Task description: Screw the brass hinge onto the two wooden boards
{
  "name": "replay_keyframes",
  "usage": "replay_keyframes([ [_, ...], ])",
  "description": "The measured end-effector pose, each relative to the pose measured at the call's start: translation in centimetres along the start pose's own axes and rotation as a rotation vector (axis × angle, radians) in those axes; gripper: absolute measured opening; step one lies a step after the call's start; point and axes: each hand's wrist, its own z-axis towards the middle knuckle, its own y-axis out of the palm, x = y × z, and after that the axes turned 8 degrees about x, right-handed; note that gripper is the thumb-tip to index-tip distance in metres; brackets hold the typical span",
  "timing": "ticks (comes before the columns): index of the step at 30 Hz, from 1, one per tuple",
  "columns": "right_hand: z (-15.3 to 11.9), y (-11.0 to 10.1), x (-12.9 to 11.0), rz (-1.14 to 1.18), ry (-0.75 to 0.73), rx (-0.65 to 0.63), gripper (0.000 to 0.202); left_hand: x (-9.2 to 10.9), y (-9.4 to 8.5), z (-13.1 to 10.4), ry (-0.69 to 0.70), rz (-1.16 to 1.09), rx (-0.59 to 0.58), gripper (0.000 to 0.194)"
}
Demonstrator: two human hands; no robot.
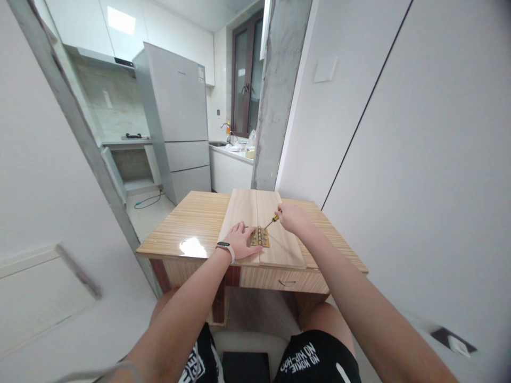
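Note:
Two pale wooden boards (239,205) lie side by side on a wood-grain table (199,213). A brass hinge (260,237) lies across the seam between them. My left hand (241,243) rests on the left board with fingers spread, its fingertips at the hinge's left side. A white-strapped band circles that wrist. My right hand (290,218) is closed around the yellow handle of a screwdriver (274,218). The screwdriver slants down to the left, its tip at the upper right part of the hinge. Small screw details are too tiny to make out.
The table has a drawer (285,280) at its front edge, above my knees. A white wall (359,133) stands close on the right. Beyond the table are a grey fridge (181,101), a sink counter (231,159) and a concrete-faced pillar (275,96).

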Motion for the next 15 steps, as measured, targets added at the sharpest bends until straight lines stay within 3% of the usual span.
replay_keyframes([
  [10,1.8,-1.0,-1.2,-0.022,0.06,-0.061,0.041,-0.1,0.0,-0.1,0.015,-0.022,0.025,0.092],
  [15,3.6,-0.9,-1.9,-0.027,0.023,-0.067,0.037,-0.2,0.0,-0.1,0.004,-0.028,0.018,0.093],
])
